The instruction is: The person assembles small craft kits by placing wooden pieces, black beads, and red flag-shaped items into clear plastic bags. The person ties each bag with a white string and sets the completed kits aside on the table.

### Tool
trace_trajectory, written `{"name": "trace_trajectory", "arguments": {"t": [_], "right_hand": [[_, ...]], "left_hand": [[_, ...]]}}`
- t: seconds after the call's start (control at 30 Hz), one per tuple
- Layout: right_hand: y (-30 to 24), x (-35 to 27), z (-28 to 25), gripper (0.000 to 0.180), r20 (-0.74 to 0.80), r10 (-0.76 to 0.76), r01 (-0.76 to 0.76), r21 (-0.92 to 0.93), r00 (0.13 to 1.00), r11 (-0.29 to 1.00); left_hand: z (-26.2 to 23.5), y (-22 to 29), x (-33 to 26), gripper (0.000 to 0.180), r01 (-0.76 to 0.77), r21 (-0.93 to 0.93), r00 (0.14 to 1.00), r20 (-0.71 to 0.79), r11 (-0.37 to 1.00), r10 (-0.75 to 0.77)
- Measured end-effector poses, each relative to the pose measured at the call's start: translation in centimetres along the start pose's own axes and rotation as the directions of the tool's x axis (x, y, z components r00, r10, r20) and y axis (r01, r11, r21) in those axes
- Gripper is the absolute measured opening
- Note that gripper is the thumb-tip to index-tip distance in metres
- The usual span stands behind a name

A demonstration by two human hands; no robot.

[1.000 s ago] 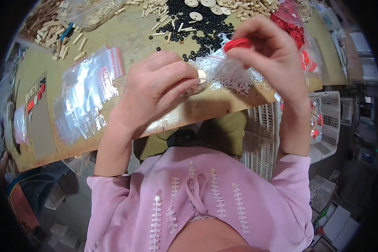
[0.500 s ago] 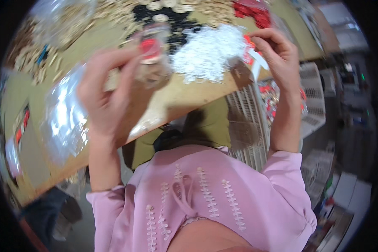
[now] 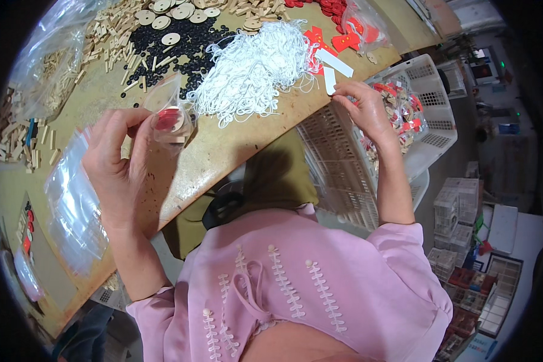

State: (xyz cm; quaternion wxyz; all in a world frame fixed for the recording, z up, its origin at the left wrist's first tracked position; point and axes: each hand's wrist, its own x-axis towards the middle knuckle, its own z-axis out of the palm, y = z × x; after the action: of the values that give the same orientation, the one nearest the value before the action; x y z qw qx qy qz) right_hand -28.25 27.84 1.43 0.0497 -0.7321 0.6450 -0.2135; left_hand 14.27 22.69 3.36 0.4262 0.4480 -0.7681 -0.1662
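Observation:
My left hand (image 3: 119, 148) pinches the top of a small clear plastic bag (image 3: 187, 130) above the table's front part. Inside the bag show red discs (image 3: 166, 119), a pale round wooden disc and some wooden pieces. My right hand (image 3: 369, 113) is at the table's right front edge, thumb and fingers closed on the lower end of a white strip (image 3: 330, 82). A second white strip (image 3: 335, 63) lies just beyond it, beside flat red pieces (image 3: 321, 41). Left of these is a heap of white cord loops (image 3: 253, 69).
Black rings (image 3: 154, 45), wooden discs (image 3: 161, 23) and wooden sticks (image 3: 102, 48) cover the far table. A stack of empty clear bags (image 3: 75, 208) lies at left. Beside the table's right edge, a white plastic basket (image 3: 425, 75) holds filled bags (image 3: 407, 111).
My left hand has moved left and slightly down with the bag. My right hand has come left and down from near the red pieces, still at a white strip.

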Motion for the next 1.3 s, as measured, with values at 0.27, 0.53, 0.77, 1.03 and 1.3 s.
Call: {"name": "trace_trajectory", "arguments": {"t": [0.27, 0.53, 0.77, 1.03, 1.3], "right_hand": [[-4.5, 1.8, -1.7, 0.012, -0.212, 0.16, -0.085, 0.327, 0.964, 0.941], [-15.0, 8.2, -2.8, 0.017, -0.167, -0.161, 0.231, 0.72, 0.973, 0.654], [-18.1, 11.2, 0.5, 0.018, -0.056, -0.317, 0.263, 0.7, 0.947, 0.664], [-18.1, 13.3, 0.6, 0.016, 0.279, -0.308, 0.015, 0.719, 0.91, 0.695], [-20.2, 12.0, 1.8, 0.013, 0.444, -0.289, -0.106, 0.677, 0.848, 0.729]], "left_hand": [[-0.6, 1.2, 0.1, 0.006, -0.147, 0.004, 0.989, -0.006, 0.989, 0.147], [-0.6, -1.3, 0.0, 0.008, -0.127, -0.153, 0.985, 0.096, 0.98, 0.143], [-0.2, -1.8, 0.3, 0.007, -0.21, -0.15, 0.976, 0.028, 0.966, 0.217], [-0.2, -1.6, 0.3, 0.012, -0.237, -0.104, 0.971, 0.013, 0.966, 0.239], [-0.1, -2.0, 0.2, 0.012, -0.233, -0.074, 0.972, 0.001, 0.97, 0.234]]}}
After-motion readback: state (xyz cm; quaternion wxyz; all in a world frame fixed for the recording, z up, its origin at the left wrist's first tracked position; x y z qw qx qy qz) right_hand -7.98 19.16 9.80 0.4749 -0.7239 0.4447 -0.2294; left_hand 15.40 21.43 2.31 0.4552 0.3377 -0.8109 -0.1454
